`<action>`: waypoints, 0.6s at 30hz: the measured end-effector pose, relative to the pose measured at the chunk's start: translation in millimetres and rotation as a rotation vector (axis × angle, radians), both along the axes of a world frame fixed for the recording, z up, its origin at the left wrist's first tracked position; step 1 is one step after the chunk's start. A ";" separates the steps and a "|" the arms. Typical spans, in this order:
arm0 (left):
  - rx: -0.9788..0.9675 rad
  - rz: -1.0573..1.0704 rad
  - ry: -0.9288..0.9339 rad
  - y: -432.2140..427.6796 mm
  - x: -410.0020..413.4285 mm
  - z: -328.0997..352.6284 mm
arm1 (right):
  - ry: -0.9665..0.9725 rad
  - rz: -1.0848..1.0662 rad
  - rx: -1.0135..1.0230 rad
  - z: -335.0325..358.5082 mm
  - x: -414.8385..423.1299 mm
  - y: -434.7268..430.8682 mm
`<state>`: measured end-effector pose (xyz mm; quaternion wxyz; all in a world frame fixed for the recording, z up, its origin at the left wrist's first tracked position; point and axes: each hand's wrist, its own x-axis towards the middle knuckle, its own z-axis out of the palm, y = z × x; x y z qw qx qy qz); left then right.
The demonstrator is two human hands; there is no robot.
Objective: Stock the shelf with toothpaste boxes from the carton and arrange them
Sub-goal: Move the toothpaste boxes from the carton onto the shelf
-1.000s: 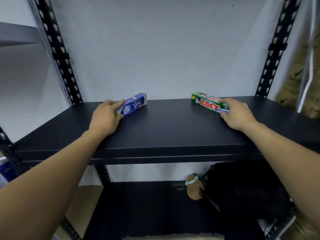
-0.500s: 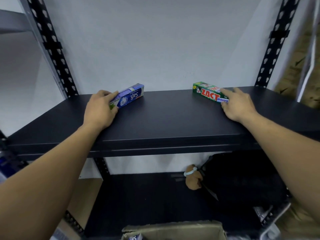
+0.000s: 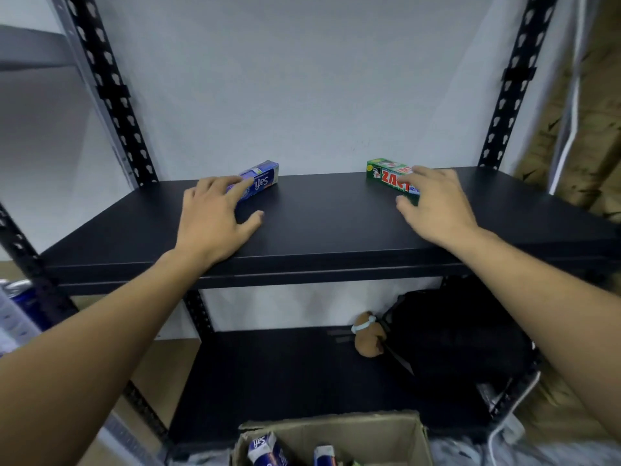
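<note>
- Head view, upper shelf [image 3: 329,227]: black board, two toothpaste boxes on it near the back wall, well apart from each other.
- Blue box [image 3: 260,180] lies left of centre, flat on the board, long axis slanting from front-left to back-right. Far end free; near end hidden under fingertips.
- Left hand [image 3: 215,220] palm down on the shelf, fingers spread apart, not clamped. Fingertips rest on or over the near end of the blue box; thumb splayed out on the bare board to the right. Contact reads as a light touch or a release, cannot tell which.
- Green box [image 3: 386,174] lies right of centre, flat, long axis slanting from back-left to front-right, so the two boxes angle toward each other at the back.
- Right hand [image 3: 433,206] also open, fingers apart, covering the near right end of the green box; thumb below it on the shelf side. No closed grip visible.
- Each box lies just ahead of its own hand, away from the body. Left hand is nearer the blue one, right hand nearer the green.
- Judgement: neither box is square to the shelf edge; straightening would mean swinging the near ends, each with its own hand.
- Head view, bottom edge: open carton [image 3: 336,438] on the floor below both forearms, more boxes [image 3: 265,449] standing in it. Stocking looks barely begun.
- Lower shelf holds a dark bag [image 3: 453,334] and a small brown plush [image 3: 368,334], touching.
</note>
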<state>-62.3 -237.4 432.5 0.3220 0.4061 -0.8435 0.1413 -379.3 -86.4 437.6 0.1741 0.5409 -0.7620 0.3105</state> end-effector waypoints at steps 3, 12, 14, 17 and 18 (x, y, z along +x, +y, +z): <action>0.019 -0.064 0.024 35.8 -7.0 -1.2 | 0.021 0.087 -0.022 -3.8 25.4 16.1; 0.019 -0.211 -0.010 125.6 -5.6 -29.8 | 0.011 0.264 -0.139 -47.9 98.8 68.5; -0.004 -0.221 -0.022 138.5 -2.1 -44.7 | 0.026 0.282 -0.155 -64.5 110.4 77.5; 0.026 -0.228 -0.049 152.2 4.6 -74.1 | 0.010 0.304 -0.143 -95.6 122.0 88.4; 0.049 -0.219 -0.073 155.5 6.8 -86.2 | 0.006 0.304 -0.118 -107.8 124.7 91.1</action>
